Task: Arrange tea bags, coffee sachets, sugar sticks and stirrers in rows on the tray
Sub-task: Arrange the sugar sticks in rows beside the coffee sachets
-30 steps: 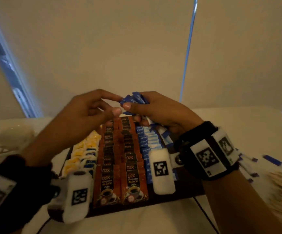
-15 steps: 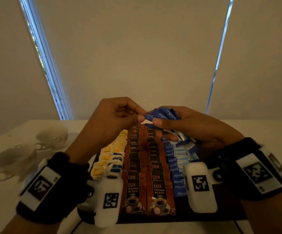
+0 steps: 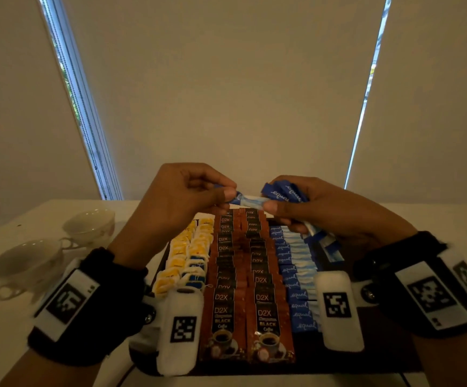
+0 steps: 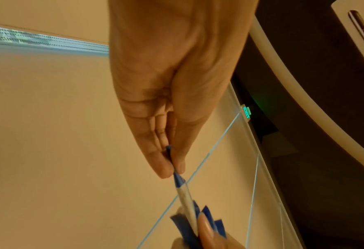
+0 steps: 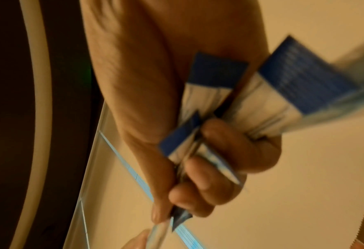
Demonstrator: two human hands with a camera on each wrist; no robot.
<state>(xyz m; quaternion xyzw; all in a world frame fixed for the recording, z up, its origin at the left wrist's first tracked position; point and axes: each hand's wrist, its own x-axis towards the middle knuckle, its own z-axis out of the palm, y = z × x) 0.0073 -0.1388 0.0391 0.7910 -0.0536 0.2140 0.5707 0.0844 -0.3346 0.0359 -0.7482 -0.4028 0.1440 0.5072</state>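
A dark tray point(image 3: 383, 356) holds rows: yellow tea bags point(image 3: 180, 254) at left, two columns of brown coffee sachets point(image 3: 243, 277) in the middle, blue sugar sticks point(image 3: 293, 270) at right. Both hands are raised above the tray's far end. My right hand point(image 3: 291, 210) grips a bundle of blue sugar sticks point(image 3: 285, 192) point(image 5: 249, 94). My left hand point(image 3: 215, 194) pinches the end of one sugar stick point(image 3: 250, 201) point(image 4: 182, 188) that comes out of the bundle between thumb and forefinger. No stirrers are in view.
Two white teacups point(image 3: 56, 247) stand on the white table point(image 3: 9, 219) left of the tray. Blinds with window gaps fill the wall behind. The tray's right part, beyond the sugar row, is bare dark surface.
The head view has swung right and down slightly, so the cups came into view. My left hand has drawn one sugar stick partly out of the bundle, leftward.
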